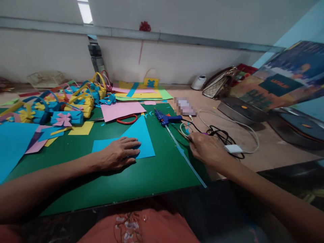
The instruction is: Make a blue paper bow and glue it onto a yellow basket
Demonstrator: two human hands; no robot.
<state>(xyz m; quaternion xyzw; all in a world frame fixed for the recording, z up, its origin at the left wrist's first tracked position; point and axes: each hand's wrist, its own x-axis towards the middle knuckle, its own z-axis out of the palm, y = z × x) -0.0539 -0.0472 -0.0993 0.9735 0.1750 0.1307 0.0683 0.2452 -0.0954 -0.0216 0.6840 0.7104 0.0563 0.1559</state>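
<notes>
My left hand [121,150] lies flat, palm down, on a folded sheet of blue paper [145,141], fingers stretched out. The paper rests on a green board [106,185]. My right hand [204,146] is at the board's right edge, its fingers closed on a thin pencil-like stick [184,135]; most of it is hidden by the hand. Left of that hand lies a blue glue gun [165,118], with a long clear glue stick [186,155] reaching toward the front edge. Red-handled scissors [127,119] lie partly under a pink sheet [123,110].
Several small blue and yellow paper bags [67,116] crowd the left side. A large blue sheet [16,145] lies near the left edge. Tangled cables [222,135], a blurred phone [185,106] and dark cases [243,111] are on the right. Stacked coloured paper [141,95] is behind.
</notes>
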